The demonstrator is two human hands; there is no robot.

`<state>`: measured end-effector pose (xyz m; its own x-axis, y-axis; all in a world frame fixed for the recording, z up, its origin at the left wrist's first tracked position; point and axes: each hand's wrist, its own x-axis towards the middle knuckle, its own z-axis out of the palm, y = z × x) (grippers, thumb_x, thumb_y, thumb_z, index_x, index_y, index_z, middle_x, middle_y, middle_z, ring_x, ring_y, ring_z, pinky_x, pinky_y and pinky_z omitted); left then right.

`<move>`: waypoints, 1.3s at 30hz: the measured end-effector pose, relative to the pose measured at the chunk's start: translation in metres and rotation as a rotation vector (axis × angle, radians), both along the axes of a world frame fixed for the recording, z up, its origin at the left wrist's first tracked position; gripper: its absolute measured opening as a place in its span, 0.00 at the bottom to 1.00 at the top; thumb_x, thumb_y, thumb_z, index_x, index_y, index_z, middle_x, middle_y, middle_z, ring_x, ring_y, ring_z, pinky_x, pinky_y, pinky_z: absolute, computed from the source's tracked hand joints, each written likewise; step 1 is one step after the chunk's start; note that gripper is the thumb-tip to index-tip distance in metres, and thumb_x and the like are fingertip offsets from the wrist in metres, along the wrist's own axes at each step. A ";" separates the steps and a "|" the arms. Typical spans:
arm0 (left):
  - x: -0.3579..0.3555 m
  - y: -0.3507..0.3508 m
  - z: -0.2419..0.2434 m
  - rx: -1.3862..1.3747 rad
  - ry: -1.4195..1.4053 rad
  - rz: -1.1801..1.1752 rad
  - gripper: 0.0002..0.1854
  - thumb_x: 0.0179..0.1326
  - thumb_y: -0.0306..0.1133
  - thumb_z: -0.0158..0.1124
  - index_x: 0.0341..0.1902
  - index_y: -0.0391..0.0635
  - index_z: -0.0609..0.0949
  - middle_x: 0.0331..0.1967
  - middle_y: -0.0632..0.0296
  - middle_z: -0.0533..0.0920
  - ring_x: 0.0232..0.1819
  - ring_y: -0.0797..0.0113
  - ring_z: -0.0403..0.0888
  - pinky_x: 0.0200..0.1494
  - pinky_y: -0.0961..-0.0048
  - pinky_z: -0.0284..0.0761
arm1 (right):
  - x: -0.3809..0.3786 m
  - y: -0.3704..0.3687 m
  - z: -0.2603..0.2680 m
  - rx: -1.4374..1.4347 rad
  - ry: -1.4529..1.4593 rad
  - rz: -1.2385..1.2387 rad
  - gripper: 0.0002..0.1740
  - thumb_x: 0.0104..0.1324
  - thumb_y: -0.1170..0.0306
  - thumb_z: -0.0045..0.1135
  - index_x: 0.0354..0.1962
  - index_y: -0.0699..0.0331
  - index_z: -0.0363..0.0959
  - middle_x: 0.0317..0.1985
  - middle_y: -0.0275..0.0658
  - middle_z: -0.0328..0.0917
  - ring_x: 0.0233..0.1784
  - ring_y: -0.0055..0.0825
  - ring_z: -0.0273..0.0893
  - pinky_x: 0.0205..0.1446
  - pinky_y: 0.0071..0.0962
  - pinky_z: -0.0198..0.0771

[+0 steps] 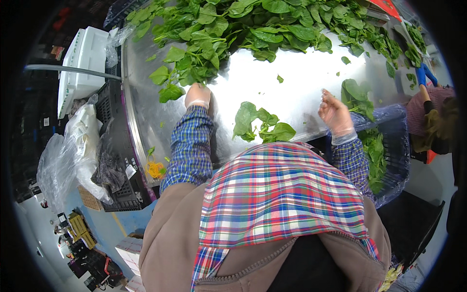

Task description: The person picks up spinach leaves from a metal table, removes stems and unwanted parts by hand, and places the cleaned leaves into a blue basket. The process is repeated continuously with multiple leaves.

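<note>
At the near edge of a leafy-green pile [251, 25], my left hand [198, 95] is closed in a clear glove. A bunch of green leafy stems [189, 69] fans out from it, though the fingers are partly hidden. My right hand [334, 113], also gloved, hovers over the metal table's near right side with fingers loosely curled and apart, and no item shows in it. A small loose cluster of leaves [264, 124] lies on the metal table [244, 80] between my hands. Just right of my right hand is another leaf bunch [357, 96].
A plastic-lined blue basket [406, 153] holding leaves stands at the table's right edge. Yellow rubber bands [155, 169] lie at the left corner. A white foam box [85, 65] and black crates [113, 98] line the left side. A co-worker [432, 109] in blue gloves is at right.
</note>
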<state>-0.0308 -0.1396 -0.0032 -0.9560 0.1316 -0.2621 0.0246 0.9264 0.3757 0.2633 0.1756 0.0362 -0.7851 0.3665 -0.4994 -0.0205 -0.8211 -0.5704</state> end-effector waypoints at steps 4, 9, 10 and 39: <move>0.043 -0.002 -0.004 0.666 -0.324 0.019 0.13 0.53 0.40 0.62 0.34 0.42 0.79 0.30 0.50 0.82 0.32 0.53 0.80 0.41 0.66 0.74 | -0.005 -0.027 0.010 0.053 -0.070 0.110 0.19 0.67 0.69 0.48 0.55 0.66 0.63 0.35 0.32 0.72 0.33 0.20 0.70 0.38 0.21 0.71; 0.049 0.008 -0.002 0.322 0.354 -0.118 0.13 0.53 0.41 0.63 0.36 0.46 0.81 0.33 0.54 0.81 0.37 0.55 0.80 0.42 0.62 0.74 | -0.028 -0.062 0.019 0.093 -0.030 0.267 0.18 0.65 0.73 0.48 0.52 0.69 0.67 0.35 0.31 0.70 0.33 0.17 0.68 0.39 0.17 0.69; 0.045 0.009 -0.001 0.191 0.349 -0.209 0.11 0.53 0.40 0.62 0.36 0.47 0.81 0.34 0.54 0.81 0.37 0.55 0.80 0.41 0.62 0.75 | -0.032 -0.068 0.020 0.107 -0.030 0.291 0.16 0.64 0.73 0.49 0.50 0.69 0.69 0.34 0.31 0.71 0.32 0.16 0.68 0.38 0.17 0.69; 0.122 0.072 0.103 1.531 -0.635 -0.067 0.08 0.57 0.23 0.57 0.41 0.39 0.74 0.35 0.60 0.78 0.36 0.72 0.76 0.43 0.77 0.73 | -0.050 -0.109 0.049 0.356 -0.007 0.667 0.19 0.63 0.68 0.55 0.51 0.62 0.69 0.39 0.31 0.76 0.36 0.15 0.71 0.42 0.18 0.68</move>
